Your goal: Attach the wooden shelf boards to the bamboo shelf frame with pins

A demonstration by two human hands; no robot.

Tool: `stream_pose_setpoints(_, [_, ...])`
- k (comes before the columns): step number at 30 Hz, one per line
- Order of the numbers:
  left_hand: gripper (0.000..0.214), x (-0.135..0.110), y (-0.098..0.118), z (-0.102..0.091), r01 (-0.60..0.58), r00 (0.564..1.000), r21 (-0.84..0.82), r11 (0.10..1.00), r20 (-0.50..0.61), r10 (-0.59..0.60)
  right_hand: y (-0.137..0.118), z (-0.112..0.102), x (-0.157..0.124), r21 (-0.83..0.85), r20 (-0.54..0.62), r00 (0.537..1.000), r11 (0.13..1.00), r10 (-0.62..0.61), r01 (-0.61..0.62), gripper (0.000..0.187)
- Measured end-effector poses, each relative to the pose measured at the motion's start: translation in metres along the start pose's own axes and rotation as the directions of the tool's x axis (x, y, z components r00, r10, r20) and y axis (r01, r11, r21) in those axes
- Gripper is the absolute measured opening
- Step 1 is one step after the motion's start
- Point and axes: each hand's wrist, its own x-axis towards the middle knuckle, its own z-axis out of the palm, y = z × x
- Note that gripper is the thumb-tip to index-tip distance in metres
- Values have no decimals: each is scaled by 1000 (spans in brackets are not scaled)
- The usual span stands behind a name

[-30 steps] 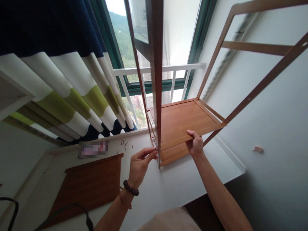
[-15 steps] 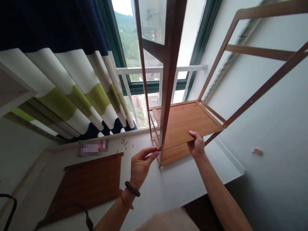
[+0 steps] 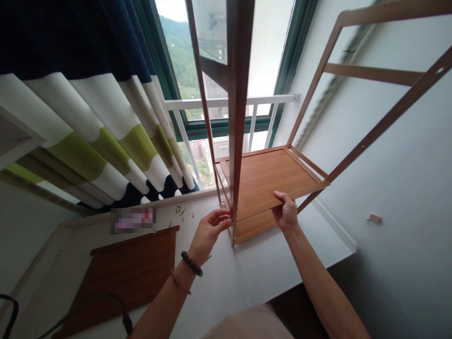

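A wooden rack stands in front of me, its side frames joined by an upper shelf board (image 3: 268,172) and a lower shelf (image 3: 256,228). My right hand (image 3: 286,214) grips the front edge of the upper board, thumb on top and fingers underneath. At the near left post (image 3: 236,155), level with that board, my left hand (image 3: 206,235) has its thumb and fingertips close together against the outer face. Whatever sits between those fingertips is too small or hidden to make out. Several small screws (image 3: 181,212) lie loose on the white surface to the left.
A separate wooden panel (image 3: 132,268) lies flat on the white surface (image 3: 247,273) at left, below a blurred pinkish pack (image 3: 133,220). A black cable (image 3: 125,320) crosses the lower left corner. Behind are a striped curtain (image 3: 84,150) and a white window railing (image 3: 254,100).
The view has shifted slightly, so the rack appears a little farther left. My left fingertips have altered their pinch at the post. My right hand keeps its hold on the board.
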Motion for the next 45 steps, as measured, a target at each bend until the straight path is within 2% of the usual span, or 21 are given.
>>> stream_pose_setpoints(3, [20, 11, 2, -6, 72, 987, 1, 997, 141, -71, 1, 1, -1, 22, -1, 1000, 1000, 2, -2, 17])
stream_pose_setpoints(5, [18, 12, 2, -6, 54, 989, 25, 998, 135, -57, 2, 3, -3, 29, -17, 1000, 1000, -2, 3, 17])
stream_pose_setpoints(8, [20, 2, -1, -2, -42, 999, 105, 994, -18, 44, 4, 5, -6, 36, -41, 998, 999, -38, 40, 21])
stream_pose_setpoints(11, [24, -12, -4, 5, -133, 957, 255, 958, -217, 191, 6, 7, -8, 29, -41, 998, 998, -54, 55, 23])
stream_pose_setpoints(13, [23, -18, -4, 8, -153, 929, 349, 925, -269, 255, 7, 8, -9, 19, -31, 999, 999, -40, 41, 21])
stream_pose_setpoints(18, [19, -20, -1, 8, -176, 924, 479, 860, -222, 313, 4, 13, -11, 0, -54, 999, 1000, 2, -2, 21])
stream_pose_setpoints(23, [20, -18, -4, 5, -222, 913, 538, 813, -177, 367, 2, 11, -11, -24, -114, 993, 999, 45, -48, 20])
stream_pose_setpoints(29, [21, -21, -5, 5, -242, 895, 608, 756, -161, 416, -3, 14, -11, -3, -3, 1000, 1000, 7, -7, 21])
stream_pose_setpoints(33, [21, -24, -1, 7, -225, 895, 591, 774, -188, 404, -2, 14, -12, -22, 34, 999, 1000, 19, -19, 20])
stream_pose_setpoints(37, [20, -24, 2, 9, -205, 913, 556, 805, -188, 363, 4, 7, -12, -6, -18, 997, 997, 78, -79, 21])
stream_pose_setpoints(40, [18, -23, 4, 8, -216, 933, 520, 826, -140, 332, 6, 4, -12, -5, -53, 998, 1000, 31, -31, 23])
stream_pose_setpoints(45, [19, -22, 2, 4, -215, 948, 426, 879, -127, 293, 3, 7, -13, -29, -20, 1000, 1000, -9, 9, 20])
